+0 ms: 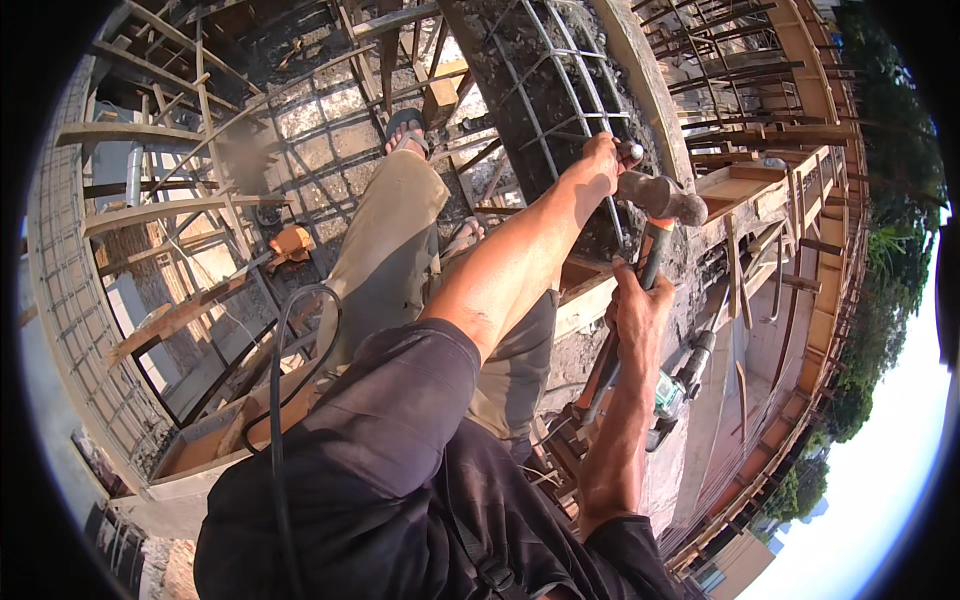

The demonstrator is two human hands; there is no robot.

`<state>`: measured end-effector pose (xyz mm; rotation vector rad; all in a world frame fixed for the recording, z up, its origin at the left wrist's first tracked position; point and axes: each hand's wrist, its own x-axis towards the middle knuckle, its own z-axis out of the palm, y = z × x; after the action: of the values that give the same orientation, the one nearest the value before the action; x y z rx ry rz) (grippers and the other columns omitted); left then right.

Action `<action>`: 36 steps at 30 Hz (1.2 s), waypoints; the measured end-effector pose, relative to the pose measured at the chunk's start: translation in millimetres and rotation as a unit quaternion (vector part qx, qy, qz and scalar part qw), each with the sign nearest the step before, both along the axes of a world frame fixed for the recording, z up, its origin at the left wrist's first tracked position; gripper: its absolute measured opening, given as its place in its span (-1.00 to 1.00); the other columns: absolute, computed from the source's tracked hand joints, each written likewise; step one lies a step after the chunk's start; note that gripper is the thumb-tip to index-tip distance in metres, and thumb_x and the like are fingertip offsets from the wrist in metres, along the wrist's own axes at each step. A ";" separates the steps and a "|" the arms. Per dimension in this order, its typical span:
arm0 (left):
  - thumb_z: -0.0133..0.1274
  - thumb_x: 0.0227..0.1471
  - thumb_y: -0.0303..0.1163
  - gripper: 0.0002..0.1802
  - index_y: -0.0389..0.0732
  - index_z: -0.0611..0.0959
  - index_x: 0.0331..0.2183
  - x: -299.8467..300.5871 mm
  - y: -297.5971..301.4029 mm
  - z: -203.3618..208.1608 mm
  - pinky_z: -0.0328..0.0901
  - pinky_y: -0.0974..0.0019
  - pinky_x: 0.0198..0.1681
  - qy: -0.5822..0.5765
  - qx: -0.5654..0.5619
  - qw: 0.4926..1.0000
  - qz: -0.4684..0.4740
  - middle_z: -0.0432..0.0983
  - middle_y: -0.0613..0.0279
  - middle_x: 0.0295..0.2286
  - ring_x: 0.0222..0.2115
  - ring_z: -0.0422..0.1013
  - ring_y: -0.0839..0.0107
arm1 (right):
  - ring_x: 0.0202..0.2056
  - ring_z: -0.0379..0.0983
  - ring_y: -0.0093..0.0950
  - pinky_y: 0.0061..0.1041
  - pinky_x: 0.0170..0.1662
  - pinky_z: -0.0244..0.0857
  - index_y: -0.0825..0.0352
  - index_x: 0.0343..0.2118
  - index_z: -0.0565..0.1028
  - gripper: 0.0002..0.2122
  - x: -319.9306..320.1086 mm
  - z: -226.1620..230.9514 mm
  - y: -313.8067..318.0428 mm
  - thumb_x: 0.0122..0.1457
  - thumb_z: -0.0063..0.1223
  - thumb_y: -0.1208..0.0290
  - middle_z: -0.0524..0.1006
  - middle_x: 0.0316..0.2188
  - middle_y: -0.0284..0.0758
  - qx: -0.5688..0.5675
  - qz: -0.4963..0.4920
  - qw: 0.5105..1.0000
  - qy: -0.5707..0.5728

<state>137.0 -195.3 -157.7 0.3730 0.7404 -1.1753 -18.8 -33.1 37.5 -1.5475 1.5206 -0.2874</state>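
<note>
My left hand (600, 163) reaches forward over the rebar cage and is closed around a short metal piece (635, 151) with a round, shiny end; its lower part is hidden, so I cannot tell if it is a chisel. Held in my right hand (640, 303) is a hammer (665, 198), its heavy grey head close beside my left fist. The hammer's black and orange handle runs back past my right wrist. Below both hands lie the steel bars (565, 75) of the cage, set in a rough, dark trough.
A green and black power tool (672, 393) rests beside my right forearm. Along my left side loops a black cable (277, 390). My sandalled feet stand among timber props, with a drop between the boards. Wooden formwork (745, 190) and more rebar (75, 270) surround me.
</note>
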 end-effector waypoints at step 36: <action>-0.19 0.13 -0.19 -0.80 -0.05 0.41 -0.45 -9.3 15.5 -0.4 0.35 0.12 -0.56 -0.118 0.016 0.986 -0.118 0.48 0.28 -0.59 -0.60 0.52 0.30 | -0.75 0.14 -0.70 -0.60 -0.69 -0.01 0.36 -0.55 0.38 -0.79 8.3 12.3 -9.7 0.15 0.12 0.41 0.27 -0.75 -0.52 -0.022 -0.020 0.998 -0.059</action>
<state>127.8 -179.8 -158.1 0.6283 0.5187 -1.3146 -10.5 -42.7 49.7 -1.5081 1.4628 -0.4318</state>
